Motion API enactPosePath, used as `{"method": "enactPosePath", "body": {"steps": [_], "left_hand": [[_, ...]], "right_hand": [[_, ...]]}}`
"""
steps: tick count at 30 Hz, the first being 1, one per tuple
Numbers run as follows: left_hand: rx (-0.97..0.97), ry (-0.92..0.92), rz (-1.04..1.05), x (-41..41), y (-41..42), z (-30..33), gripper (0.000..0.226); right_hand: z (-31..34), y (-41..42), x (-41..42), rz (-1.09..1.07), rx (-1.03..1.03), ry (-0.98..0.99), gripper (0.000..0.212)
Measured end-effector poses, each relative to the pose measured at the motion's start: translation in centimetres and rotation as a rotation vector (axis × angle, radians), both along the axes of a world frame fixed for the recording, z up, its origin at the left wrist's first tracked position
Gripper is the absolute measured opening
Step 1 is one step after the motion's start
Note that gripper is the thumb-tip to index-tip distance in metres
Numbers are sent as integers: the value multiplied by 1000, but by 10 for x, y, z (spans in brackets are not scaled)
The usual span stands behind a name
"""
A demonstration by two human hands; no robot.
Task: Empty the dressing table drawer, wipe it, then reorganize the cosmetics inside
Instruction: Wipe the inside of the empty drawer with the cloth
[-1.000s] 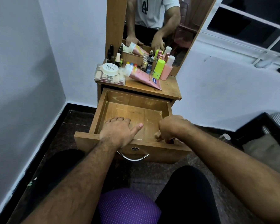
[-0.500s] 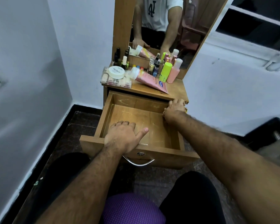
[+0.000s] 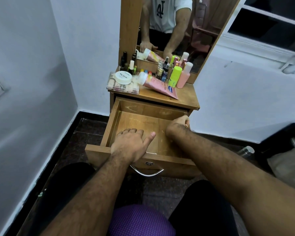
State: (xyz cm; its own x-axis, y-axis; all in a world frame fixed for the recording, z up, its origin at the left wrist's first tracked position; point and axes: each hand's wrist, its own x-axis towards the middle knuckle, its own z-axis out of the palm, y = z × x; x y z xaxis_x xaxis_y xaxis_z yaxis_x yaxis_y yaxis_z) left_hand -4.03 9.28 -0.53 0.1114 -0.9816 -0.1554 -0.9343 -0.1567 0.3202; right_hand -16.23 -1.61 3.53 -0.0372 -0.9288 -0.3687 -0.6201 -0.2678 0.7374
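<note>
Here the left hand (image 3: 132, 143) lies flat, fingers straight, on the floor of the open drawer (image 3: 143, 123) near its front, while the right hand (image 3: 178, 124) curls over the drawer's right wall; what it grips cannot be told. Behind the drawer, the cosmetics (image 3: 160, 77) crowd the tabletop (image 3: 186, 99) below the mirror (image 3: 177, 23).

- Drawer (image 3: 140, 120) pulled out in front of the table (image 3: 186, 101).
- Left hand (image 3: 131, 143) flat inside drawer at its front; right hand (image 3: 177, 124) at its right wall.
- On table: case (image 3: 121, 87) left with jar (image 3: 123, 77) on top, tube (image 3: 158, 85) centre, bottles (image 3: 179, 74) right.
</note>
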Motion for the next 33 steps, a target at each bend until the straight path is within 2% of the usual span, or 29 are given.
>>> {"method": "enactPosePath", "body": {"steps": [3, 6, 10, 12, 15, 17, 19, 22, 25, 28, 31, 33], "left_hand": [[-12, 8, -2, 0, -1, 0, 91], [-16, 3, -3, 0, -1, -1, 92], [-27, 11, -13, 0, 0, 2, 88], [-56, 27, -23, 0, 2, 4, 87], [-113, 95, -43, 3, 4, 6, 85], [-167, 115, -44, 7, 4, 10, 74], [-233, 45, -39, 13, 3, 17, 65], [-278, -106, -47, 35, -3, 27, 64], [-150, -147, -6, 56, -6, 23, 76], [4, -95, 43, 64, 0, 6, 83], [-1, -77, 53, 63, 1, -2, 84], [8, -74, 55, 63, -1, -2, 84]], "right_hand": [[-5, 5, -1, 24, 110, 53, 28], [-4, 14, -12, -37, 246, -91, 25], [9, 22, -29, -194, 395, -325, 39], [17, 23, -40, -196, 424, -397, 37], [25, 19, -54, -77, 226, -632, 26], [30, 17, -60, -19, 72, -756, 25], [32, 15, -64, -21, -29, -871, 26], [23, 16, -59, -36, -180, -995, 27], [3, 18, -47, -25, -249, -990, 23], [-21, 19, -35, 10, -217, -894, 20], [-39, 15, -25, 22, -191, -772, 29], [-43, 10, -21, 17, -178, -788, 25]]}}
